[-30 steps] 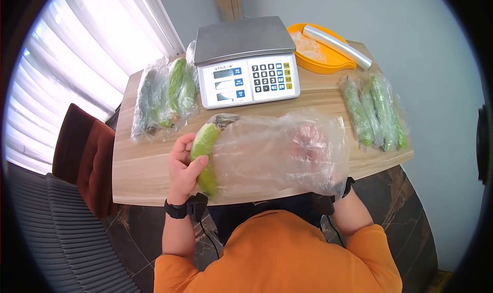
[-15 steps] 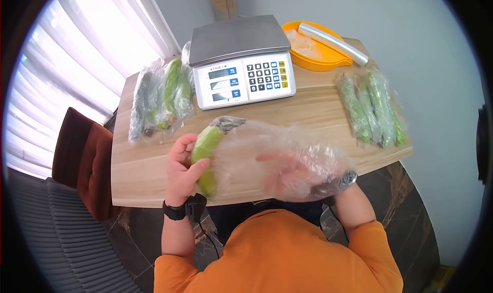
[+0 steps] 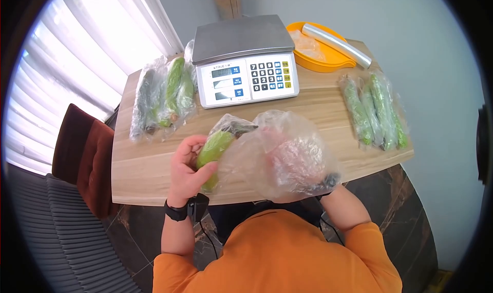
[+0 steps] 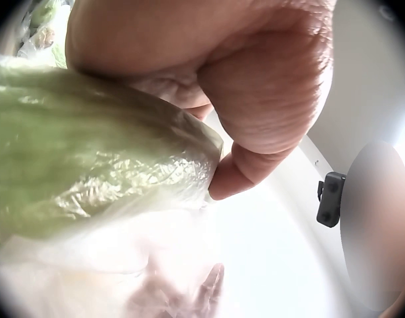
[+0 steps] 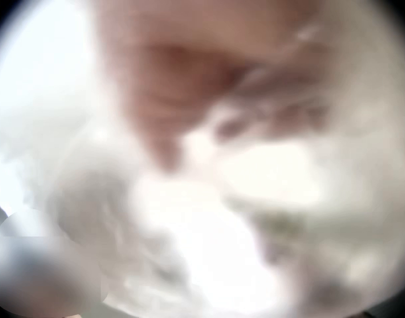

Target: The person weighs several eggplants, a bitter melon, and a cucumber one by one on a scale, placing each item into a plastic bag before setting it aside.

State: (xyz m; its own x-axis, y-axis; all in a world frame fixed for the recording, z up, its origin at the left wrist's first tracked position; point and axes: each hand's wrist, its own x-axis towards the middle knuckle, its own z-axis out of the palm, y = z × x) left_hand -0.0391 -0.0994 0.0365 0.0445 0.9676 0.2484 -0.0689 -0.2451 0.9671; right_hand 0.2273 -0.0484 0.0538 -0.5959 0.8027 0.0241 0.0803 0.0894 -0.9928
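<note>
In the head view my left hand (image 3: 186,172) grips a long, thick pale green vegetable (image 3: 211,150) through clear plastic, thumb on the near side. The vegetable's upper end is dark and points right. A clear plastic bag (image 3: 246,157) stretches from it to the right. Inside the bag is my right hand (image 3: 295,159), blurred behind the wrinkled film. In the left wrist view my thumb's tip touches the film at the end of the wrapped vegetable (image 4: 90,146). Spread fingers show faintly behind the plastic below. The right wrist view is badly blurred; fingers (image 5: 166,149) hang amid bright film.
A weighing scale (image 3: 246,72) stands at the table's far side. Bagged green vegetables lie at its left (image 3: 172,95) and far right (image 3: 377,110). A yellow basin (image 3: 328,64) behind holds a roll of plastic film (image 3: 336,44). A brown chair (image 3: 84,159) stands left.
My right hand has moved left inside the bag, closer to my left hand, and the bag has bunched up around it. My left hand keeps hold of the vegetable, which now tilts further to the right.
</note>
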